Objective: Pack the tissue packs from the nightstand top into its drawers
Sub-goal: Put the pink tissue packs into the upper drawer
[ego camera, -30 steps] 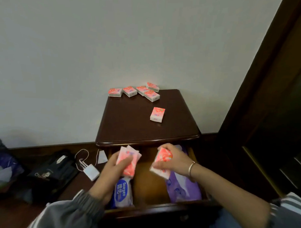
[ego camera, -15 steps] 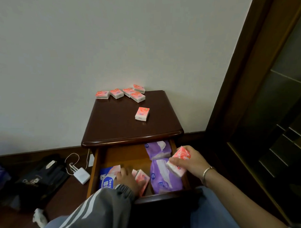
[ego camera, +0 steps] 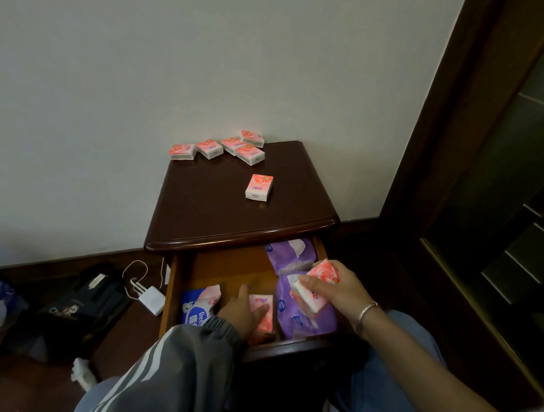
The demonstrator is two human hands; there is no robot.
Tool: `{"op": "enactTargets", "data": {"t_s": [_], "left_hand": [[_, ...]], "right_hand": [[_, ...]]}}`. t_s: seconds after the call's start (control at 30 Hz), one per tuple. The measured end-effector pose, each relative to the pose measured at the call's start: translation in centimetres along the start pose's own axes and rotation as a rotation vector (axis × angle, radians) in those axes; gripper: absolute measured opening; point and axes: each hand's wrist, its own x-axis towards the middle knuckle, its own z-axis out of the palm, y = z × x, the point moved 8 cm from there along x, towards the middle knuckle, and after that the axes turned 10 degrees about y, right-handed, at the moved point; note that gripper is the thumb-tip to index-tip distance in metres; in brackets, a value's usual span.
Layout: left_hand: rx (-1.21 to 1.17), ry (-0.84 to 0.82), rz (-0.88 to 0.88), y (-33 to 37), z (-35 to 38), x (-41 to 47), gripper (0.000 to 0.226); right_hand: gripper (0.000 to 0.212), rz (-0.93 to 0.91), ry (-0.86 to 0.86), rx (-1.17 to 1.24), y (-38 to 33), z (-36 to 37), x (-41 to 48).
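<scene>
Top drawer (ego camera: 200, 266) open. Inside: pink tissue pack (ego camera: 262, 316) at front centre, left hand (ego camera: 240, 312) pressing on it, fingers flat, not curled around. Right hand (ego camera: 335, 289) pinching second pink pack (ego camera: 315, 287) above purple packs (ego camera: 293, 256) at drawer right. Blue wipes pack (ego camera: 196, 308) at drawer left. Six pink packs (ego camera: 259, 187) on nightstand top (ego camera: 218, 210), five clustered at back edge.

The blue pack (ego camera: 196, 311) in the drawer (ego camera: 231, 266) shows the letters "Dee". The black bag (ego camera: 76, 307) on the floor shows "Ch". Other print is too blurred.
</scene>
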Motion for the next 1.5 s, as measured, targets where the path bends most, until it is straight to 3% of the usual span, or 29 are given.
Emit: {"op": "enactTargets", "data": {"t_s": [0.1,0.2,0.33,0.43,0.53,0.73,0.83,0.9,0.97,1.03,1.13,1.23,1.3,1.4,1.5], "left_hand": [[-0.118,-0.042,-0.017,0.4,0.6,0.1,0.058],[-0.279,-0.063,-0.162,-0.6,0.9,0.1,0.051],[-0.243,0.074,-0.292,-2.2,-0.2,0.0,0.054],[-0.352,0.012,-0.233,-1.1,0.8,0.0,0.039],[-0.308,-0.075,-0.115,0.9,1.5,-0.5,0.03],[0.013,-0.165,0.084,3.3,1.8,-1.4,0.048],[0.038,-0.246,0.129,3.0,1.3,-2.2,0.051],[-0.036,-0.176,0.129,2.1,-0.8,-2.1,0.051],[-0.231,-0.014,0.068,-0.1,-4.5,-1.6,0.052],[-0.375,0.159,0.005,-3.4,-8.4,-1.4,0.044],[-0.397,0.391,-0.12,-9.3,-12.6,-1.6,0.038],[-0.396,0.344,-0.227,-11.8,-11.6,-2.3,0.039],[-0.451,0.261,-0.259,-12.0,-9.9,-2.5,0.038],[-0.488,0.252,-0.252,-11.5,-9.2,-2.1,0.03],[-0.425,0.282,-0.259,-11.5,-9.1,-2.0,0.037]], "right_hand": [[0.045,0.045,-0.004,0.043,1.1,0.6,0.3],[0.044,0.082,0.013,0.074,2.1,1.4,0.4],[0.044,0.141,0.057,0.142,3.3,1.6,0.7],[0.053,0.147,0.077,0.163,3.2,1.3,1.0],[0.07,0.124,0.098,0.181,2.9,0.9,1.3],[0.079,0.11,0.114,0.167,2.7,-0.1,2.1],[0.073,0.092,0.093,0.113,2.1,0.3,2.2],[0.054,0.072,0.056,0.069,1.3,1.4,2.4],[0.043,0.052,-0.021,-0.034,0.4,3.8,2.5],[0.052,0.013,-0.117,-0.232,-0.2,7.3,2.2],[0.064,-0.149,-0.249,-0.637,-0.7,13.4,1.5],[0.069,-0.254,-0.392,-1.065,0.3,17.6,1.4],[0.07,-0.295,-0.48,-1.22,1.2,19.1,1.6],[0.069,-0.3,-0.697,-1.277,3.2,20.4,1.4],[0.098,-0.181,-0.852,-1.321,5.4,20.3,1.1]]}}
